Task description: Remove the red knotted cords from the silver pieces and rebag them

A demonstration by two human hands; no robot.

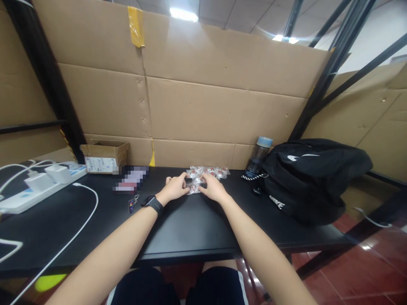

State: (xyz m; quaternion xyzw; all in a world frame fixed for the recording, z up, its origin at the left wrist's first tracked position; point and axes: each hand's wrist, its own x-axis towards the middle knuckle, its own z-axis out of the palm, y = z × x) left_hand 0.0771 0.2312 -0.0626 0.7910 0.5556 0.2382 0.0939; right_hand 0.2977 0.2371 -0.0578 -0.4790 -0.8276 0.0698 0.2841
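Observation:
Near the back of the black table, my left hand (174, 187) pinches the left edge of a small clear plastic packet (193, 189). My right hand (213, 187) closes on the same packet from the right, thumb and fingers at its edge. Something small and reddish shows inside it, too small to name. Just behind my hands lie several similar clear packets (220, 172) with red bits in them, bunched together and partly hidden by my fingers. A dark watch is on my left wrist.
Left are a white power strip (68, 177) with chargers and cable, an open cardboard box (104, 156), a blurred-out flat item (132, 179) and a keychain (131, 204). Right are a bottle (258, 156) and a black backpack (313, 178). A cardboard wall (222, 110) stands behind.

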